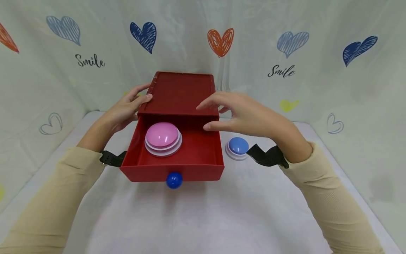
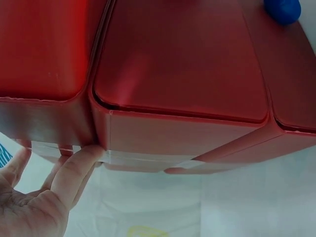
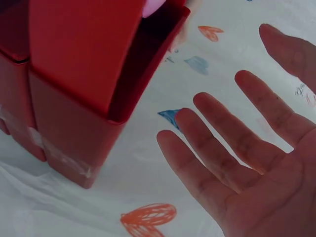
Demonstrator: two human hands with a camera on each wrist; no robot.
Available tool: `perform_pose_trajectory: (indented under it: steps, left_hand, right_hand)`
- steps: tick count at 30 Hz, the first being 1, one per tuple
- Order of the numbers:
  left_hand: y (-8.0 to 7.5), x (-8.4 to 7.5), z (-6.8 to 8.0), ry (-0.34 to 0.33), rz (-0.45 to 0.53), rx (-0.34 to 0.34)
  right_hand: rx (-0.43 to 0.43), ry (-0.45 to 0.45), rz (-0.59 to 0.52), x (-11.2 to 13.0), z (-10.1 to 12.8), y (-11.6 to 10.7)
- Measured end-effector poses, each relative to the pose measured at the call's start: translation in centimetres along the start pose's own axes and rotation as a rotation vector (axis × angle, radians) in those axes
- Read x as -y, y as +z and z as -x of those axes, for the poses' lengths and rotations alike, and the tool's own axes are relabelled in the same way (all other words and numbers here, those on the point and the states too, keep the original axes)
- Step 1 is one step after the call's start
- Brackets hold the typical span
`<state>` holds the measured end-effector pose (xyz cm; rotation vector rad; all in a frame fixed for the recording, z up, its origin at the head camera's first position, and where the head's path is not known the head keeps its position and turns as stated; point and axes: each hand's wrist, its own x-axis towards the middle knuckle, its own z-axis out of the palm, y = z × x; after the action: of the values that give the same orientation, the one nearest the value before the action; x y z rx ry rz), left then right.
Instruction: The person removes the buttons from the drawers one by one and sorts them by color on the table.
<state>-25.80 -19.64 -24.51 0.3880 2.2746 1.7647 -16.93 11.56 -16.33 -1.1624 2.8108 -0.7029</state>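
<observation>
white table (image 1: 222, 211), red box (image 1: 182, 94) touching left fingers (image 2: 76, 170)

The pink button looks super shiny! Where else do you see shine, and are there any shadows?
Head view: bright glints on the pink button and blue knob, a soft shadow on the white table under the red drawer; left wrist view: a pale, blurry streak on the red box; right wrist view: the right hand looks dim and reddish.
</observation>
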Motion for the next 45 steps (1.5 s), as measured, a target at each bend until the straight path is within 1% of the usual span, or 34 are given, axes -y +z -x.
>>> perform_pose_trajectory:
  steps: [3,6,9,13,16,21,24,28,33,37,43,45]
  left_hand:
    - [0.0,0.0,0.0,-0.001,-0.002,-0.002]
    - [0.0,0.0,0.1,0.0,0.001,-0.002]
    - [0.0,0.0,0.1,0.002,0.002,-0.001]
    - [0.0,0.0,0.1,-0.004,-0.001,0.0]
    - [0.0,-0.1,0.0,-0.01,-0.003,0.002]
    - [0.1,-0.1,0.0,-0.008,0.006,0.007]
    - [0.2,-0.2,0.0,-0.008,0.007,0.007]
    - [0.1,-0.1,0.1,-0.011,0.01,0.008]
    - [0.1,0.1,0.1,-0.015,0.005,0.005]
    - [0.0,0.1,0.2,-0.015,0.0,0.004]
    - [0.0,0.0,0.3,-0.01,0.009,0.002]
    - [0.1,0.0,0.3,-0.011,0.015,0.003]
  right_hand:
    - [0.054,0.02,0.003,0.6,-0.9,-0.2]
    - [0.102,0.013,0.01,0.9,-1.9,-0.1]
    - [0.147,-0.021,-0.013,1.2,-2.8,0.2]
    - [0.208,-0.093,-0.05,1.7,-4.1,0.8]
    - [0.259,-0.133,-0.042,2.1,-5.1,1.3]
    - [0.367,-0.155,-0.006,2.8,-6.5,2.1]
    - [0.425,-0.133,0.028,3.1,-7.1,2.4]
    - [0.494,-0.08,0.067,3.5,-7.8,2.9]
    - [0.553,-0.028,0.095,3.9,-8.4,3.7]
    - [0.584,0.014,0.156,4.2,-8.8,4.3]
    - [0.588,0.0,0.243,4.4,-9.1,5.0]
    - [0.591,0.014,0.26,4.4,-9.1,5.3]
